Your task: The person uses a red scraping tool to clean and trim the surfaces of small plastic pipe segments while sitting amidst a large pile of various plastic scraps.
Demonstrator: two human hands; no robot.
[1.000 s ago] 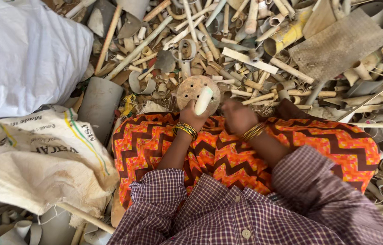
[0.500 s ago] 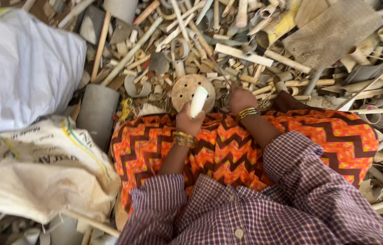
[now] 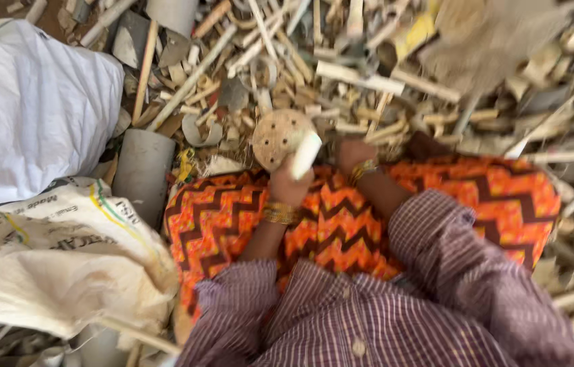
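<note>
Gripping a round tan disc with small holes (image 3: 279, 136) and a short white pipe piece (image 3: 305, 153), the left hand (image 3: 290, 182) has its fingers closed round both, above the orange zigzag cloth (image 3: 341, 217) on the lap. Just to the right, the right hand (image 3: 355, 153) meets the scrap pile (image 3: 341, 75); its fingers are too blurred to tell. White sacks (image 3: 36, 109) lie far left.

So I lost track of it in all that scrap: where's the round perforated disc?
In the head view, the round perforated disc sits centre-frame above the orange zigzag cloth, touching the left hand and its short white pipe piece.
</note>
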